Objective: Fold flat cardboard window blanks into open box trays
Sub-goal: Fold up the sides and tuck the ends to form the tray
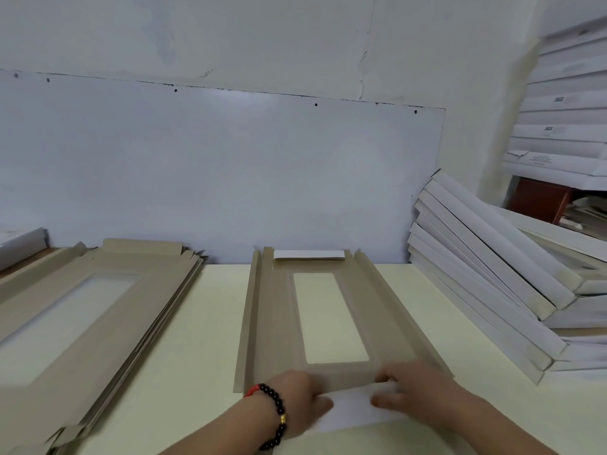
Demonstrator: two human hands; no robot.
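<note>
A brown cardboard window blank (279,323) lies lengthwise on the pale table in front of me. Its long side flaps are raised a little, and its far end flap (308,254) is folded over, white side up. My left hand (295,402), with a bead bracelet on the wrist, and my right hand (410,389) both grip the near end flap (351,408). That flap is turned up, showing its white side. The window opening (328,316) shows the table through it.
A stack of flat brown blanks (98,323) lies on the left. Folded white trays (492,290) lean in a pile on the right. More white boxes (565,119) are stacked at the far right. A white board stands against the wall behind.
</note>
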